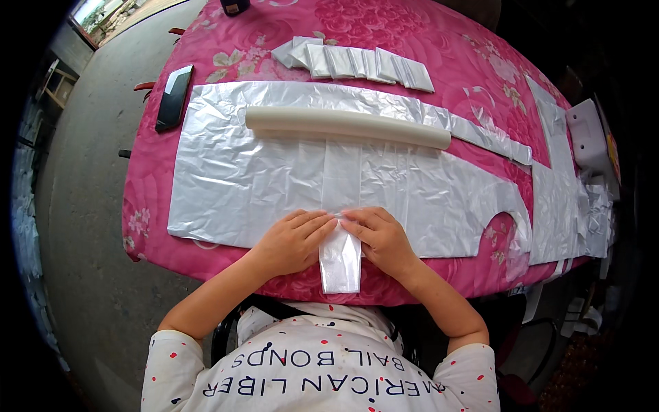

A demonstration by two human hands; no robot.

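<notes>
A narrow folded strip of silvery-white thin plastic film [340, 264] runs toward me over the table's near edge. My left hand [294, 237] presses its fingers together on the strip's left side. From the right, my right hand [381, 237] closes its fingertips on the same strip, almost touching the left ones. Underneath spread flat sheets of the same film [233, 185], with a curved cut-out at their right end, like plastic aprons. Across these sheets lies a long off-white tube [347, 127], untouched by either hand.
Several small folded film packets [371, 65] overlap in a row at the back. A dark phone [174, 98] lies at the left edge. More film [555, 213] and a white plastic container [590, 137] are at the right. A pink floral cloth [154, 178] covers the table.
</notes>
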